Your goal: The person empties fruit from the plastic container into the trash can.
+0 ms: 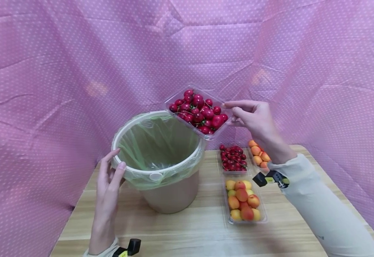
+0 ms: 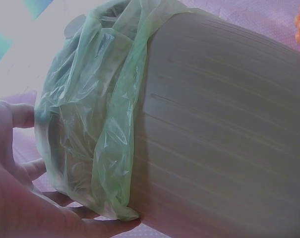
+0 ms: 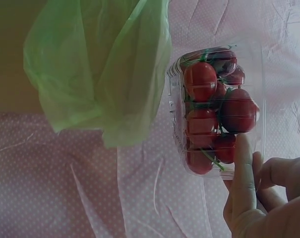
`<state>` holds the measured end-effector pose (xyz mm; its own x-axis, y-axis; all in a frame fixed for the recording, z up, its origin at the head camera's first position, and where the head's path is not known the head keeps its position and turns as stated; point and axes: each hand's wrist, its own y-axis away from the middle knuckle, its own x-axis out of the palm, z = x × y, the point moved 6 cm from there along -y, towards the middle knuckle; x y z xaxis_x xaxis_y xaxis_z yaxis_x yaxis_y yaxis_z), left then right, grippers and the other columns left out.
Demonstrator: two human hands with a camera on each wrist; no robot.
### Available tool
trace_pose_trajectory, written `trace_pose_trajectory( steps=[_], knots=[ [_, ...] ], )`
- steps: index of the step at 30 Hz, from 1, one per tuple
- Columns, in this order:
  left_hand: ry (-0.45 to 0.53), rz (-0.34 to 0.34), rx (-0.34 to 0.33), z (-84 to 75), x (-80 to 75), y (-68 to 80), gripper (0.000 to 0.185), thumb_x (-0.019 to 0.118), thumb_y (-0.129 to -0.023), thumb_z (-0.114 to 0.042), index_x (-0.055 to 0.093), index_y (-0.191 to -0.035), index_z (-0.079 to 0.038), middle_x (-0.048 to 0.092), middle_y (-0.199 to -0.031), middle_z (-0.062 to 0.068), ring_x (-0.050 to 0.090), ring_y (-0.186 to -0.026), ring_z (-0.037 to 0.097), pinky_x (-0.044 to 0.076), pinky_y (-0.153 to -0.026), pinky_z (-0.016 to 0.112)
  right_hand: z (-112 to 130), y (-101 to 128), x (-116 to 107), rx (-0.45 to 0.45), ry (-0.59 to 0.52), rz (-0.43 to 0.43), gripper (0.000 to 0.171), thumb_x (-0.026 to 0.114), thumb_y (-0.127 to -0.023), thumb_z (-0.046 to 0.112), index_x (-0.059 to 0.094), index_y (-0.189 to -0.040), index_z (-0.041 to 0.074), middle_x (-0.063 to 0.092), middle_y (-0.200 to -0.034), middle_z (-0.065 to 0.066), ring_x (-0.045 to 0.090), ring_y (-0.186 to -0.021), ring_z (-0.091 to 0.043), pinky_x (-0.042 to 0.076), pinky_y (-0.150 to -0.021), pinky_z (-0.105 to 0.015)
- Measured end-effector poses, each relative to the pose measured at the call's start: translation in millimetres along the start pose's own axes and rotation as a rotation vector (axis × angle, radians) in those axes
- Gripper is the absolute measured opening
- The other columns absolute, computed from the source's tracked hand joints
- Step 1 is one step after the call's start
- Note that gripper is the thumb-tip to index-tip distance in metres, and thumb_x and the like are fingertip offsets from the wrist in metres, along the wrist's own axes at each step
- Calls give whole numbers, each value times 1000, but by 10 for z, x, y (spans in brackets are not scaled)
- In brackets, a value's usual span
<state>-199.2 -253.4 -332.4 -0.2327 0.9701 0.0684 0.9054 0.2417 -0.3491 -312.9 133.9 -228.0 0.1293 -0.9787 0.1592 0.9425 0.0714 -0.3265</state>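
Observation:
My right hand (image 1: 254, 119) pinches the near right corner of a clear plastic box of cherries (image 1: 199, 112). Dark red fruit with thin stems fills this box, which is held up tilted beside and above the right rim of a trash can (image 1: 170, 198). In the right wrist view, fingers (image 3: 244, 178) press along the box's wall. A pale green bag (image 2: 115, 119) lines the can and folds down over its outside. At the can's left rim, my left hand (image 1: 108, 189) grips with thumb and fingers spread around the edge; several of its fingers (image 2: 110, 227) lie against the bag-covered outside.
Right of the can, a second box of cherries (image 1: 233, 159) stands on the wooden table (image 1: 187, 232). Nearer is a box of yellow-red fruit (image 1: 243, 200); a box of orange fruit (image 1: 259, 155) sits partly behind my right forearm. Pink dotted cloth (image 1: 135, 53) hangs around the table.

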Motion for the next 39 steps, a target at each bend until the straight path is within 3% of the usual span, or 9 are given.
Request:
trace_pose_trajectory(
  steps=[10, 18, 25, 32, 39],
  knots=[
    [4, 2, 7, 5, 0, 11, 46, 53, -107, -13, 44, -152, -12, 40, -149, 14, 52, -119, 33, 53, -91, 24, -6, -38, 194, -59, 20, 3, 26, 55, -94, -14, 67, -116, -18, 76, -95, -10, 68, -61, -15, 61, -68, -32],
    [5, 4, 16, 9, 7, 10, 46, 52, -107, -12, 43, -152, -11, 39, -150, 12, 51, -122, 35, 53, -91, 24, -14, -58, 326, -100, 64, 24, 28, 52, -94, -13, 68, -117, -17, 77, -94, -6, 68, -63, -13, 61, -70, -35],
    [0, 4, 20, 3, -1, 13, 46, 52, -107, -13, 43, -152, -11, 38, -152, 11, 49, -125, 36, 53, -93, 24, -37, -66, 413, -115, 104, 27, 27, 54, -94, -11, 70, -116, -13, 76, -102, -13, 66, -66, -13, 61, -71, -36],
    [-4, 6, 15, -5, 0, 13, 46, 52, -107, -13, 44, -152, -11, 38, -153, 12, 48, -127, 36, 52, -94, 24, -60, -56, 486, -131, 116, 28, 30, 51, -94, -12, 70, -116, -13, 76, -99, -7, 64, -64, -11, 61, -69, -34],
    [-14, 1, 17, -5, -8, 13, 46, 52, -107, -13, 44, -152, -12, 38, -153, 11, 47, -128, 36, 52, -93, 23, -71, -44, 569, -178, 165, 28, 29, 51, -94, -12, 72, -114, -11, 74, -106, -19, 68, -67, -12, 61, -68, -35]
  ],
)
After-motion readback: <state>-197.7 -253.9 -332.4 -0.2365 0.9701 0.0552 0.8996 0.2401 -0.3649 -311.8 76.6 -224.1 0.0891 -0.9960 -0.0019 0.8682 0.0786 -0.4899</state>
